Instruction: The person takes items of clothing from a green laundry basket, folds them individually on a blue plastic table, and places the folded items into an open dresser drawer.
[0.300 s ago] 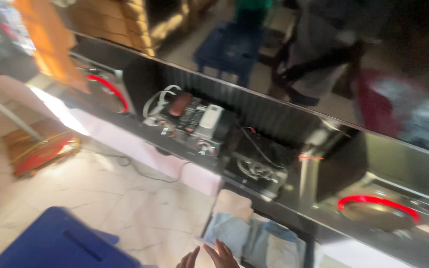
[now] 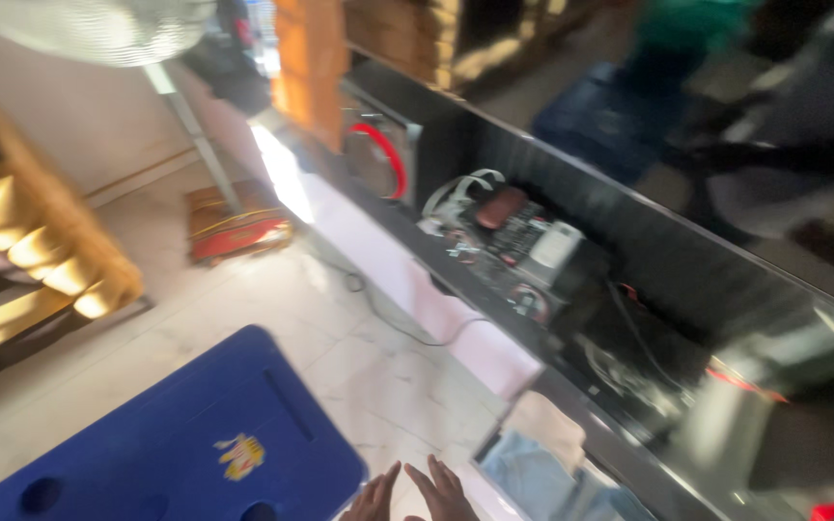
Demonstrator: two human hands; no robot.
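At the bottom edge of the view, the left hand (image 2: 375,497) and the right hand (image 2: 444,494) show only their fingers, spread open and empty, the two hands almost touching each other. Just left of them lies a blue plastic stool (image 2: 195,439) with a slot and round holes in its top, resting on the pale tiled floor (image 2: 272,289). Beyond the hands, across the floor, stands a long glossy black cabinet (image 2: 629,251), its open middle showing a circuit board (image 2: 509,236) with white wires. A red ring (image 2: 390,154) marks the cabinet's far end. The picture is blurred.
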